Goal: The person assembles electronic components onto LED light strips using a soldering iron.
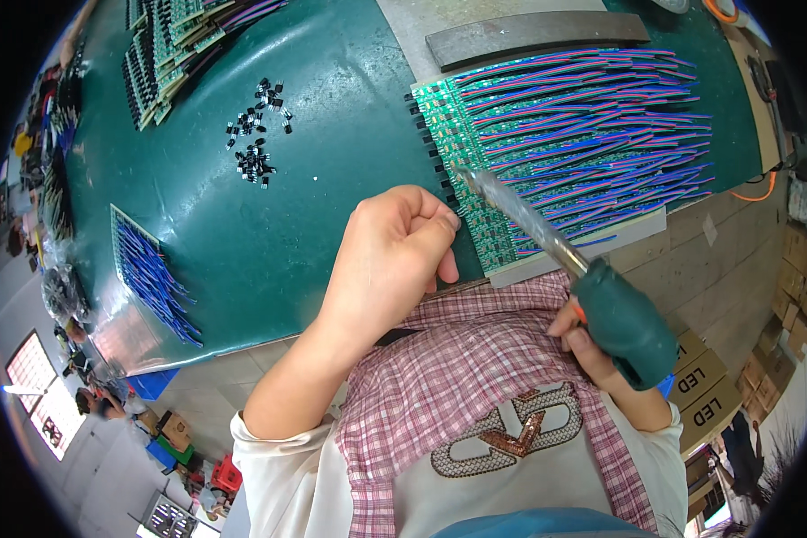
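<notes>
My right hand (592,354) grips the green handle of a soldering iron (547,233), its fingers partly hidden behind it. The iron's metal tip points up and left, over the edge of a green circuit board panel (486,220). Black components line that panel's left edge, and rows of blue, red and black wires (592,143) run off to the right. My left hand (390,247) is closed in a pinch beside the lower left edge of the panel. Its thumb and fingertips meet close to the black components; what they hold is too small to make out.
Loose black components (255,161) lie scattered on the green mat (350,108). A wired board (148,269) rests at the left, and stacked boards (166,67) stand at the far left. A grey metal bar (538,38) lies behind the panel. Cardboard boxes (704,394) are at the right.
</notes>
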Available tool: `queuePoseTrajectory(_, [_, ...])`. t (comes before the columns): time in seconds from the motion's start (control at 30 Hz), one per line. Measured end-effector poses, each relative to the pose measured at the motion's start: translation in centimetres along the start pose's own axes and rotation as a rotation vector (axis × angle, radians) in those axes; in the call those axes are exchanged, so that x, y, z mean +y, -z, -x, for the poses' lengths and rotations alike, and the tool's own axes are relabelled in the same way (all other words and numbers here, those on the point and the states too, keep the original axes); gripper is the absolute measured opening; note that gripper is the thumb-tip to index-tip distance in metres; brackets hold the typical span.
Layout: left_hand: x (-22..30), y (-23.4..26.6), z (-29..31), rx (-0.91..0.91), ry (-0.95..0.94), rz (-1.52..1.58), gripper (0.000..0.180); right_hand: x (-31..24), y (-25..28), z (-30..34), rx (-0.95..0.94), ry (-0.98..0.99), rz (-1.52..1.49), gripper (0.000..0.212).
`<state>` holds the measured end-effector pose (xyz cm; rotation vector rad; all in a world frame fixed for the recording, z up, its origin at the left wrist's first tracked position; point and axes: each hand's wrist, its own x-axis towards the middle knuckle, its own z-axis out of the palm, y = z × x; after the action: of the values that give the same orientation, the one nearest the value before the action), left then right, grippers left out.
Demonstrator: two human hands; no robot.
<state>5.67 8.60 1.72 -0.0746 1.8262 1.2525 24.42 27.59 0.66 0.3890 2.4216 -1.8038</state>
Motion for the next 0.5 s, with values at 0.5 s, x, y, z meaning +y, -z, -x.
queuePoseTrajectory(0.5, [0.4, -0.1, -0.8, 0.014, 0.018, -0.059, 0.017, 1.5, 0.8, 2.8, -0.004, -0.217, 0.131, 0.020])
